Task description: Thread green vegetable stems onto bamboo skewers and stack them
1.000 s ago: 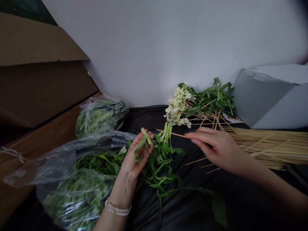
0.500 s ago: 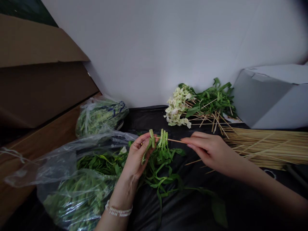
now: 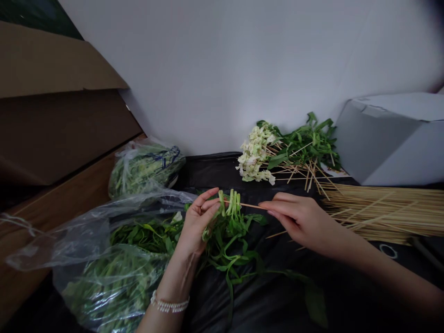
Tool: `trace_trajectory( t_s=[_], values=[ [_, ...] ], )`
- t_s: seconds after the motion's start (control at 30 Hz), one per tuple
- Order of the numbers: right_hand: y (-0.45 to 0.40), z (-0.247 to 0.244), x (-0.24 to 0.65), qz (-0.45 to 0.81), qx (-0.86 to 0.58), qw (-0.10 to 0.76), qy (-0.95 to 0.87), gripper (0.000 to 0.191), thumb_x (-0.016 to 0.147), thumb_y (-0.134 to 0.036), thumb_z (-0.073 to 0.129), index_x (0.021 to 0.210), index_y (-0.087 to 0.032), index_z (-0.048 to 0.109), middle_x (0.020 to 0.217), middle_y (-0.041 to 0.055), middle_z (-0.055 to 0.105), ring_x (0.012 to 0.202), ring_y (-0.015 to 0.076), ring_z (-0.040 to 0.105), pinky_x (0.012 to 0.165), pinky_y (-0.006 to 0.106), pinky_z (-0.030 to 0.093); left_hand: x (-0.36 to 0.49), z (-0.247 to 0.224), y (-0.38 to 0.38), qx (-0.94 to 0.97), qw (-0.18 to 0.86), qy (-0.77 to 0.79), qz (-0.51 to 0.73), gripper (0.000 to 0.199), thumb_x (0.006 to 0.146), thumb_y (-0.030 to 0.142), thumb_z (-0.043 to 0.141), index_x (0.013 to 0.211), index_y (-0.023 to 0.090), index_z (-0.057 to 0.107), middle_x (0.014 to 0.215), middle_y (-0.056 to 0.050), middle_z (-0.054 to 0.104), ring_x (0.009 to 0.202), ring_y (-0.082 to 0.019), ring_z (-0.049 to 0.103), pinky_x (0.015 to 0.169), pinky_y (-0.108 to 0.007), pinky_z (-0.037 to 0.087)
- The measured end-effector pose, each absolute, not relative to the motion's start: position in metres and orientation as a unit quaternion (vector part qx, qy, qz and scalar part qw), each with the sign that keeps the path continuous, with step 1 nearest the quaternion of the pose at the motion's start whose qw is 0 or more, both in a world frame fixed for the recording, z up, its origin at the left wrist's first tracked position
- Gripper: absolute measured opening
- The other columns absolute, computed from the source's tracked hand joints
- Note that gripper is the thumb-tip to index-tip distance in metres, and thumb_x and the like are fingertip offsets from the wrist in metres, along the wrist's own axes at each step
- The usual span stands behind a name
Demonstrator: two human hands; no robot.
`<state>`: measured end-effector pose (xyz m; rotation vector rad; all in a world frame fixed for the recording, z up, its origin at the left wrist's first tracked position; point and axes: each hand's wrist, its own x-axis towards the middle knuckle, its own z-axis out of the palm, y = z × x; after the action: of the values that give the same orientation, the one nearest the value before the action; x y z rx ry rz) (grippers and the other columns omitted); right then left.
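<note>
Between the fingertips and thumb of my left hand (image 3: 199, 219) is a cut green stem (image 3: 221, 201), at the left end of a thin wooden skewer (image 3: 248, 204). My right hand (image 3: 294, 216) pinches the skewer's other end, closed around it. Several more leafy stems (image 3: 233, 203) are threaded side by side on the skewer, just right of my left fingertips. Their green leaves (image 3: 239, 245) hang below onto the black plastic sheet (image 3: 270, 300). The skewer's left tip is hidden by the stem and my fingers.
Plastic bags of greens (image 3: 118, 277) (image 3: 145, 171) lie left. Skewered leafy greens (image 3: 308, 143) and pale leaf pieces (image 3: 256, 152) sit at the wall. Loose skewers (image 3: 381, 210) are piled right, below a white box (image 3: 391, 138). A cardboard box (image 3: 62, 129) stands far left.
The stem at my left fingertips has straightened and moved closer to the other threaded stems. My right hand has shifted slightly left along with the skewer.
</note>
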<state>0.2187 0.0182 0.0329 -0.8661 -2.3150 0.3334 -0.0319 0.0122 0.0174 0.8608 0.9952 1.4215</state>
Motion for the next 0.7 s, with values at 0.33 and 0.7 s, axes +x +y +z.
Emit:
trace_trajectory(
  t_s=[0.33, 0.7],
  values=[
    [0.020, 0.027, 0.214, 0.126, -0.321, 0.319, -0.883, 0.029, 0.094, -0.010, 0.046, 0.112, -0.017, 0.068, 0.085, 0.0030, 0.062, 0.075, 0.0128, 0.059, 0.066, 0.025, 0.045, -0.031, 0.018, 0.010, 0.413, 0.531, 0.478, 0.564, 0.060, 0.062, 0.027, 0.086, 0.117, 0.017, 0.066, 0.079, -0.001, 0.076, 0.071, -0.012, 0.066, 0.073, -0.022, 0.051],
    [0.037, 0.042, 0.238, -0.047, -0.404, 0.425, -0.808, 0.024, 0.092, -0.014, 0.051, 0.108, -0.015, 0.069, 0.086, 0.0063, 0.068, 0.079, 0.0173, 0.065, 0.071, 0.029, 0.050, -0.036, 0.013, 0.007, 0.645, 0.348, 0.557, 0.390, 0.019, 0.074, 0.035, 0.073, 0.073, 0.017, 0.065, 0.074, 0.000, 0.060, 0.066, -0.013, 0.054, 0.061, -0.024, 0.042]
  ],
)
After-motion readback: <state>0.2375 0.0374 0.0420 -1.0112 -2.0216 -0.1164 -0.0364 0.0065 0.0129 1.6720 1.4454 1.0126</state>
